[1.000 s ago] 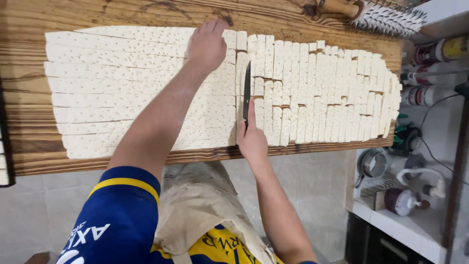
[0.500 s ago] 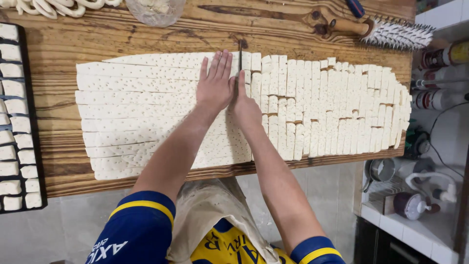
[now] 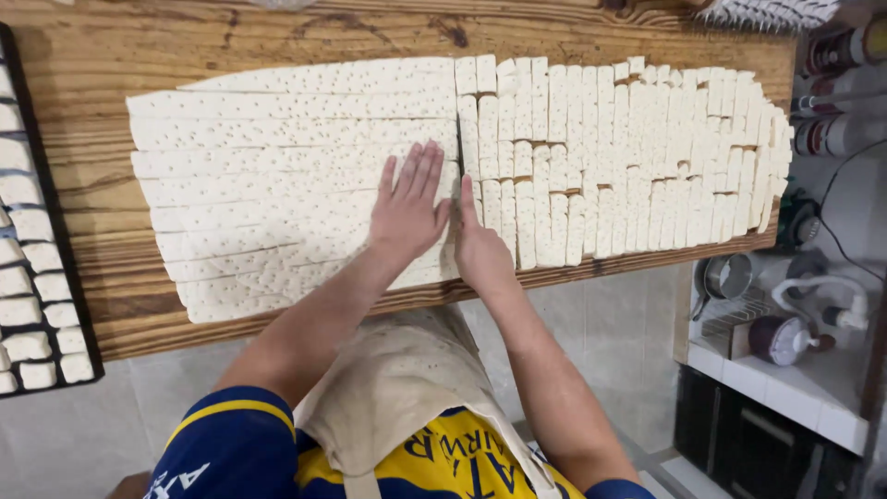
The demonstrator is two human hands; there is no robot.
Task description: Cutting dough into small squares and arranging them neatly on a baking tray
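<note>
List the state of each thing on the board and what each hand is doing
Dough strips: long, uncut crosswise, flat.
Dough pieces: cut small, in rows.
Left hand: flat on strips, fingers spread.
Right hand: edge-on at the cut line; knife not clearly visible.
Tray: holds cut pieces.

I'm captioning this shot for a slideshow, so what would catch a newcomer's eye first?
A wide sheet of pale dotted dough covers the wooden board, its right part already cut into small pieces. At the cut line, the left hand lies flat on the long strips, with the right hand edge-on beside it.
</note>
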